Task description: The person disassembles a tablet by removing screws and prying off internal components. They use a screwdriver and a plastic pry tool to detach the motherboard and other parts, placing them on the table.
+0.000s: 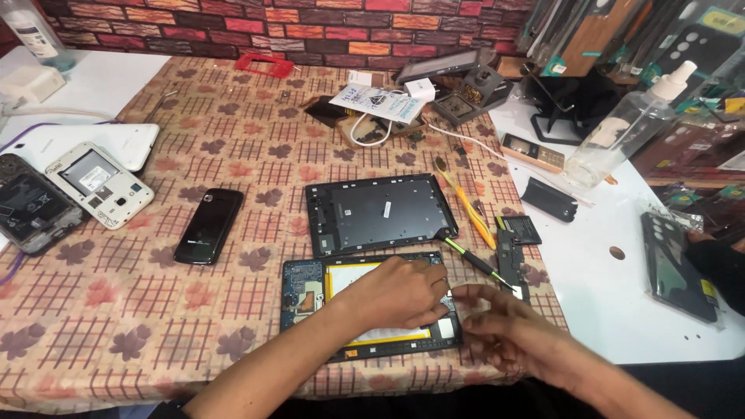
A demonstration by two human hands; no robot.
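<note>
Two hands are working on an opened tablet (310, 291) lying at the desk's (116, 310) near edge, its circuitry and pale yellow-edged battery showing. Left hand (396, 295) is pressing flat on it; right hand (504, 330) is resting beside, fingers loosely curled. Beyond, the dark back cover (376, 213) is lying.

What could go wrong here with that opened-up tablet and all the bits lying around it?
The left hand presses on the opened tablet, right over its yellow-edged battery; hard pressure might damage it. The screwdriver lies near the right hand and could get knocked.
</note>
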